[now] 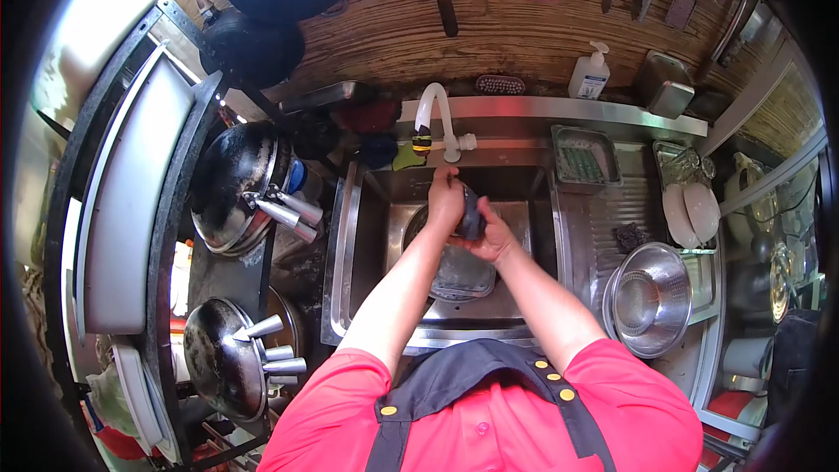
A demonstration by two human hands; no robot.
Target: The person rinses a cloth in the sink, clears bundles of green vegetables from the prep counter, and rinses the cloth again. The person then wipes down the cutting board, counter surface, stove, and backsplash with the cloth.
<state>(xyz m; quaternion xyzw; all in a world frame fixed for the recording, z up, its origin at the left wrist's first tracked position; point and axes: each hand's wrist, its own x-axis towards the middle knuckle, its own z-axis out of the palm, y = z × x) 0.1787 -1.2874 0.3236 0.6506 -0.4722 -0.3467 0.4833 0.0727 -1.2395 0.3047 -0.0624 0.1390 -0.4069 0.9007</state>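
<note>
The left hand (446, 204) is closed on a dark thing (472, 212), thumb side up. The right hand (492, 238) cups the same dark thing from 4 o'clock, so both hands are gripping it. It is too blurry to tell just what it is. The dark thing is over the middle of the sink (354, 236).

Now go out from the hands. At 6 o'clock, a wet tray (468, 278) lies in the sink. Near 11 o'clock, a white tap (430, 109) bends over the back. At 1 o'clock is a soap bottle (589, 76) with a pump top. At 2 o'clock, a metal tin (586, 157) has something green in it. At 3 o'clock sit two pale bowls (690, 214), and at 4 o'clock a shiny strainer (648, 301). Pots with metal handles are at 9 o'clock (229, 182) and 8 o'clock (218, 358).
</note>
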